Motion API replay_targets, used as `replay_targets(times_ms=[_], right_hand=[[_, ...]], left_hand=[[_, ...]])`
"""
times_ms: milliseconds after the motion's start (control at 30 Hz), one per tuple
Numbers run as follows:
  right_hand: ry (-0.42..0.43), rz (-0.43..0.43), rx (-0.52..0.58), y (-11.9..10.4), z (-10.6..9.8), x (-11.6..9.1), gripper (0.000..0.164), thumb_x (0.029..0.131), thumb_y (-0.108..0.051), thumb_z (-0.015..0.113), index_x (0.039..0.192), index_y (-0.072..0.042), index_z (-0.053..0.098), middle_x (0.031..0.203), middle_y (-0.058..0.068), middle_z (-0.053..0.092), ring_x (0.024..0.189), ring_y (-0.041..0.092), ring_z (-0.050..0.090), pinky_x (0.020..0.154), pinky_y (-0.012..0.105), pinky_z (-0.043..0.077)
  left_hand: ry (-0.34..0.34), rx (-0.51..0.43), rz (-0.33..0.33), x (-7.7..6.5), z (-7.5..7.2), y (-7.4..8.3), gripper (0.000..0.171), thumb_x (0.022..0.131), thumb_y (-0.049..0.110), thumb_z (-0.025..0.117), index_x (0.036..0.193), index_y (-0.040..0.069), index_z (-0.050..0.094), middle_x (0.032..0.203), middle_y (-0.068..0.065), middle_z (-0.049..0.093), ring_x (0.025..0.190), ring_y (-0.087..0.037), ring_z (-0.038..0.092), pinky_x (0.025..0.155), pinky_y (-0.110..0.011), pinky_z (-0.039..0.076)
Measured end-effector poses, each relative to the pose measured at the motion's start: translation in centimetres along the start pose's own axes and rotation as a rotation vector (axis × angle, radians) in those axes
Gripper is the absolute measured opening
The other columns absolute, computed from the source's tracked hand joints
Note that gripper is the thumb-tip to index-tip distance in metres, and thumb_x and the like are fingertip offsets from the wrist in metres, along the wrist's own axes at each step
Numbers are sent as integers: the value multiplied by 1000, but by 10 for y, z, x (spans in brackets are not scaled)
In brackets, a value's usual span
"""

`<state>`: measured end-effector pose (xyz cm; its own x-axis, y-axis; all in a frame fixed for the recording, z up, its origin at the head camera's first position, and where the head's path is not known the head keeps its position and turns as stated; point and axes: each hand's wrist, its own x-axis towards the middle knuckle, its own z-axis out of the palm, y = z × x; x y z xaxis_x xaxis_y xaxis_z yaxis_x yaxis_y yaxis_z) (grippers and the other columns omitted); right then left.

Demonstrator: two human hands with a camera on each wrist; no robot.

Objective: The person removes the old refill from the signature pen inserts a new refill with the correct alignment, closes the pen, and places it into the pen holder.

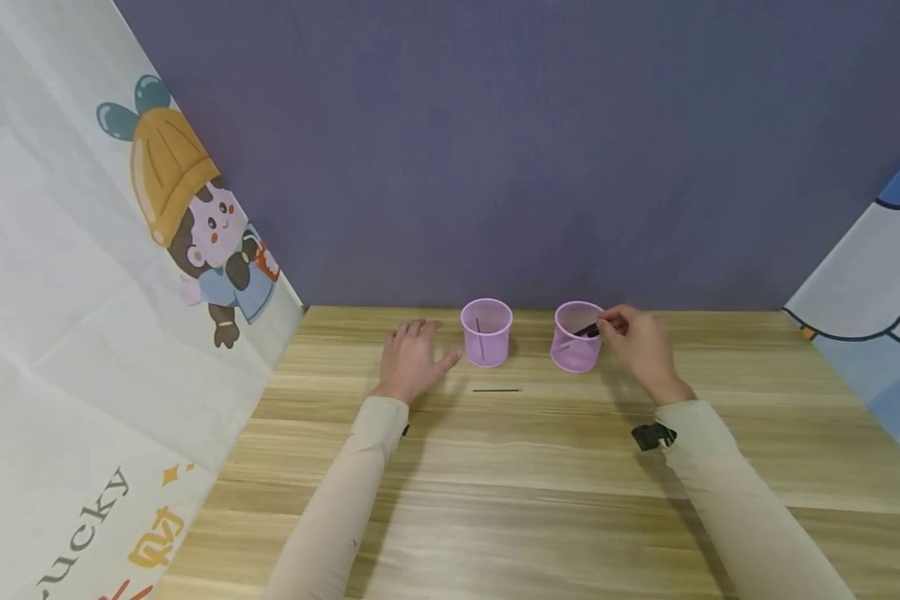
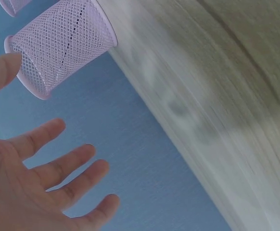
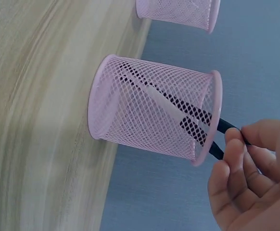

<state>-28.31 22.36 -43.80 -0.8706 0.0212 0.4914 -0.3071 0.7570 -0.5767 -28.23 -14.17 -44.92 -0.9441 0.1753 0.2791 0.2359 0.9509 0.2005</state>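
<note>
Two pink mesh pen holders stand upright near the back of the table. At the right pen holder (image 1: 570,358), my right hand (image 1: 642,346) pinches the end of a slim black pen (image 3: 228,127) that slants down inside. A second pen, white with a black end (image 3: 217,152), leans in the same holder. My left hand (image 1: 411,362) is beside the left pen holder (image 1: 497,348), fingers spread, holding nothing. In the left wrist view its thumb overlaps that holder's rim; contact is unclear. A thin dark stick (image 1: 482,340) stands in the left holder.
Another thin dark stick (image 1: 497,390) lies on the wooden table (image 1: 487,483) in front of the holders. A dark blue-grey panel (image 1: 495,150) rises behind the table, and printed white sheets (image 1: 37,275) hang on both sides.
</note>
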Motion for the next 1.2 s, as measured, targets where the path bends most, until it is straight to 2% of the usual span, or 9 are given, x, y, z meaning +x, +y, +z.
replay_targets(times_ms=[367, 600, 800, 1000, 1100, 1200], right_hand=[[-17, -22, -96, 2, 5, -1, 14, 94, -16, 71, 100, -4, 76, 76, 11, 72, 61, 21, 57, 57, 30, 38], [-22, -12, -90, 2, 4, -3, 17, 95, -19, 71, 105, -5, 76, 75, 9, 69, 60, 18, 56, 57, 30, 38], [17, -2, -64, 5, 1, -7, 21, 95, -20, 70, 110, -5, 74, 76, 8, 69, 63, 19, 57, 59, 30, 40], [58, -32, -44, 13, -2, -13, 27, 93, -21, 72, 112, -2, 71, 87, 14, 64, 76, 28, 58, 65, 36, 41], [52, -55, -62, 18, -3, -16, 35, 91, -23, 75, 116, 1, 68, 98, 19, 60, 88, 35, 56, 71, 45, 44], [30, -74, -85, 23, -5, -18, 45, 88, -24, 77, 122, 3, 65, 111, 25, 57, 102, 43, 53, 82, 57, 44]], left_hand=[[-13, 28, 8, 3, 2, 2, 71, 92, 62, 64, 145, 15, 55, 149, -18, 55, 139, -40, 50, 117, -62, 36], [-16, 42, 11, 5, 7, 1, 73, 92, 64, 63, 146, 15, 54, 151, -19, 54, 140, -40, 49, 118, -62, 35], [-18, 40, 7, 6, 7, 2, 75, 92, 64, 62, 148, 15, 52, 152, -20, 52, 142, -41, 48, 120, -64, 32], [-46, 32, -10, 6, 4, 2, 79, 93, 66, 58, 151, 14, 48, 156, -22, 47, 146, -43, 42, 123, -64, 26], [-54, 29, -18, 6, 4, 1, 80, 93, 67, 57, 153, 14, 46, 158, -23, 43, 148, -44, 38, 124, -64, 24], [-64, 27, -27, 6, 4, -1, 83, 93, 68, 56, 155, 15, 43, 162, -23, 36, 151, -44, 34, 125, -64, 20]])
